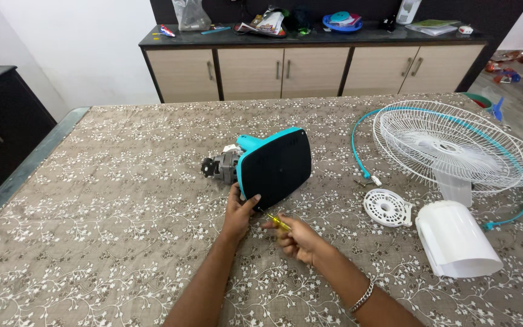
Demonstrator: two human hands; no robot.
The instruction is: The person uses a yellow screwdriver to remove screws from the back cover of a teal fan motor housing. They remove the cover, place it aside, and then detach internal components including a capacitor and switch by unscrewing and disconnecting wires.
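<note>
With the teal-and-black plastic fan motor housing (pixel 272 165) lying mid-table, the left hand (pixel 240 213) should grip its lower edge firmly while the right hand (pixel 296 237), closed around a yellow-handled screwdriver (pixel 275 221), keeps the tip square beneath it.

One fan motor housing (pixel 273 166), one screwdriver (pixel 278 222), one wire guard (pixel 455 145), one white cover (pixel 458 239), two hands.

Table with fan parts laid on it

The table (pixel 110 200) is covered by a brown floral cloth. At centre a teal-black motor housing (pixel 270 165) is placed; at right are seen a white wire grille (pixel 455 145), a teal rim ring (pixel 358 142), a round white disc (pixel 387 208) and a white cover (pixel 457 239).
</note>
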